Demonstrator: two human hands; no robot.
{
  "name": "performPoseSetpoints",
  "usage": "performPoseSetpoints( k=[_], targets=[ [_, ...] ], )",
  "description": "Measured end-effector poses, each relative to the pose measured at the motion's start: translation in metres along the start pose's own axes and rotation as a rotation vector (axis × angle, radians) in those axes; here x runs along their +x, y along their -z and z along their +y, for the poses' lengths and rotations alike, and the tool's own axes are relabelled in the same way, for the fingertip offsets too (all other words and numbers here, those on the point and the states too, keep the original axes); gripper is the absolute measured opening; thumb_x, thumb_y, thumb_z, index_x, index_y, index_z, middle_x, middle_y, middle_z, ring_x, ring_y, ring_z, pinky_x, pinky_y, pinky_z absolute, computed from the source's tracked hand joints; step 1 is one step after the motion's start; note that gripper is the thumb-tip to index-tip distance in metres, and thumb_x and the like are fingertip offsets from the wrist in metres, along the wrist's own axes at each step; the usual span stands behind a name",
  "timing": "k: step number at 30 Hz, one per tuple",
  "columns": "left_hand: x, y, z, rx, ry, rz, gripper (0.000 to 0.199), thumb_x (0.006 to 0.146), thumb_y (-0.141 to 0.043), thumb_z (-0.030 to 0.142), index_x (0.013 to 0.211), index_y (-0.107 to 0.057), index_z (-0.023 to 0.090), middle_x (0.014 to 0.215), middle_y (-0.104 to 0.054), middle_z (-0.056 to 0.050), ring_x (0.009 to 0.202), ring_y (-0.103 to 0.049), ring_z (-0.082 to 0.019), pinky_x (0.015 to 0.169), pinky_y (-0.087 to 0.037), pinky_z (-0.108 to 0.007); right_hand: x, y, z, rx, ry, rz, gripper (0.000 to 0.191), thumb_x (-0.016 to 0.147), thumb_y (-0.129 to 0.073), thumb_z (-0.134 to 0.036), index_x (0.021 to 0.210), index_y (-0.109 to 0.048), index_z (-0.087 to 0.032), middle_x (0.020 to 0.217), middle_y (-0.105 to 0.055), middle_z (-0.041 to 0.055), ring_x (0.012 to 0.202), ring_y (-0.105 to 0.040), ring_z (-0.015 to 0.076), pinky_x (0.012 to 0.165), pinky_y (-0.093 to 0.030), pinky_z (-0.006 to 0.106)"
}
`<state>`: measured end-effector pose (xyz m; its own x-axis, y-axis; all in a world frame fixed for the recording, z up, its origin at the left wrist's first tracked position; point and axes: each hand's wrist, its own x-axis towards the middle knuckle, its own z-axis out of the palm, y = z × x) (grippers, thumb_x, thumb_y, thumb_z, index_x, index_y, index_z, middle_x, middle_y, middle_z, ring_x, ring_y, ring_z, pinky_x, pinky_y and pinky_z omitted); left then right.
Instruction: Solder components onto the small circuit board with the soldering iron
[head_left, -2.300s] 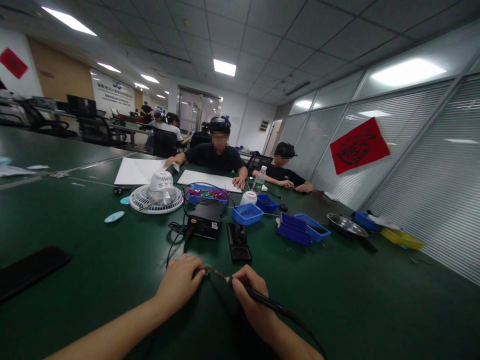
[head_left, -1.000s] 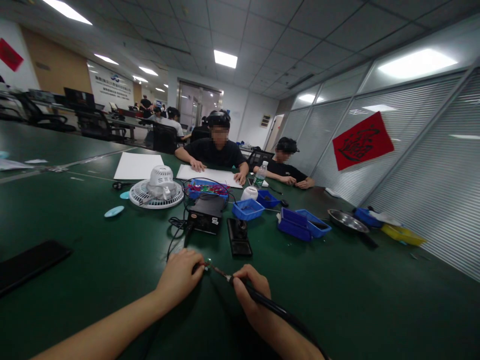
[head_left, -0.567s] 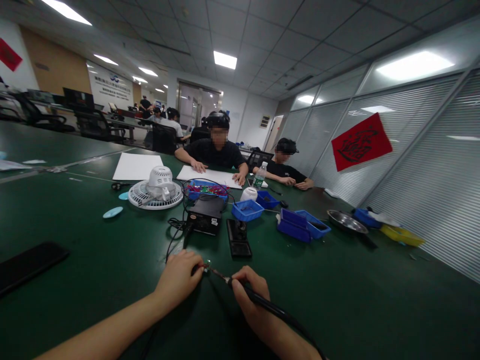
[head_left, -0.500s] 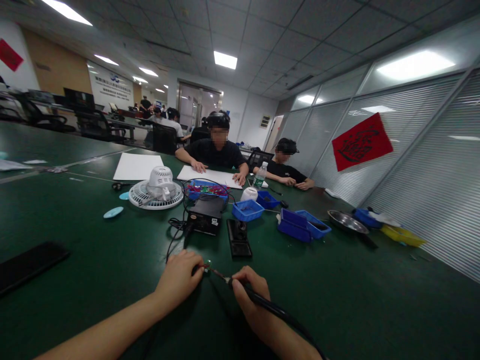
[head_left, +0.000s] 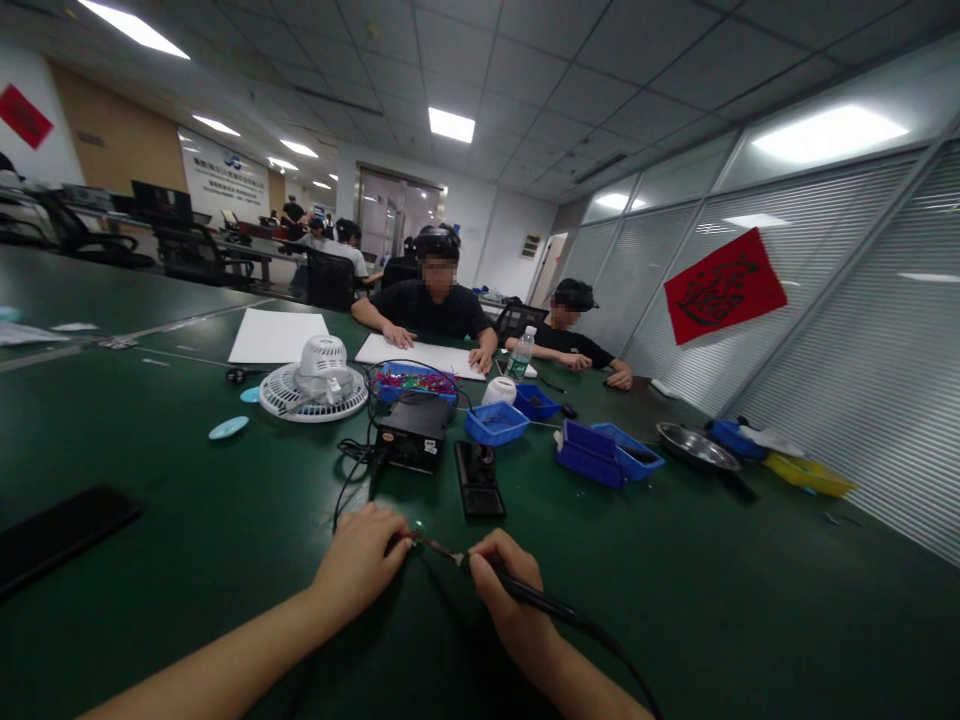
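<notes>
In my right hand [head_left: 511, 590] is a soldering iron [head_left: 551, 604], gripped like a pen, its cable trailing toward the lower edge. Its tip points left and meets, or nearly meets, a small green circuit board [head_left: 418, 532]. My left hand [head_left: 367, 547] pinches that board at its left side between thumb and fingers; what looks like a thin reddish wire shows there. Fine detail at the tip is too small to make out. Just beyond my hands stand a black soldering station [head_left: 409, 432] and a black iron holder [head_left: 478, 480].
A white fan part [head_left: 313, 392] lies left of the station. Blue bins [head_left: 496, 424] stand behind and to the right, one holding coloured wires. A metal bowl [head_left: 697, 446] and a yellow tray [head_left: 810, 474] lie right; a black phone-like slab [head_left: 64, 532] lies left. Two people sit across the table.
My hands stay almost in place, with the iron still at the board. The view has shifted very slightly. Across the table, the person at the right has moved a hand outward.
</notes>
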<state>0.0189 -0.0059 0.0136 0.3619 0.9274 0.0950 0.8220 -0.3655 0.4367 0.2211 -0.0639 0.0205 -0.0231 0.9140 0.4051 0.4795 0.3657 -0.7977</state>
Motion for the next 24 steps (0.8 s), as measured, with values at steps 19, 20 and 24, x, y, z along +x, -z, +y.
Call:
performPoseSetpoints(
  k=[19, 20, 24],
  targets=[
    [-0.0008, 0.0039, 0.0041, 0.017, 0.021, -0.012, 0.019, 0.086, -0.048, 0.028, 0.083, -0.066, 0.023, 0.092, -0.068, -0.002, 0.094, -0.055, -0.021, 0.078, -0.034, -0.031, -0.0031, -0.0003, 0.0003, -0.025, 0.034, 0.011, 0.020, 0.084, -0.053, -0.023, 0.065, -0.056, -0.019, 0.058, -0.055, -0.0028, 0.053, -0.052, 0.0122, 0.053, -0.039, 0.022],
    [-0.0005, 0.0033, 0.0035, 0.019, 0.021, -0.009, 0.019, 0.086, -0.048, 0.028, 0.083, -0.066, 0.023, 0.091, -0.068, -0.002, 0.094, -0.055, -0.021, 0.078, -0.034, -0.031, -0.0034, -0.0001, 0.0010, -0.023, 0.036, 0.004, 0.020, 0.084, -0.053, -0.023, 0.065, -0.056, -0.019, 0.058, -0.055, -0.0028, 0.053, -0.052, 0.0121, 0.053, -0.039, 0.022],
    [0.0002, 0.0005, 0.0008, 0.019, 0.007, 0.012, 0.018, 0.085, -0.049, 0.029, 0.081, -0.065, 0.023, 0.089, -0.067, -0.002, 0.093, -0.055, -0.021, 0.076, -0.034, -0.031, -0.0039, 0.0000, 0.0013, -0.024, 0.031, -0.006, 0.019, 0.084, -0.053, -0.021, 0.065, -0.056, -0.019, 0.059, -0.054, -0.0028, 0.053, -0.051, 0.0120, 0.053, -0.038, 0.022]
  ],
)
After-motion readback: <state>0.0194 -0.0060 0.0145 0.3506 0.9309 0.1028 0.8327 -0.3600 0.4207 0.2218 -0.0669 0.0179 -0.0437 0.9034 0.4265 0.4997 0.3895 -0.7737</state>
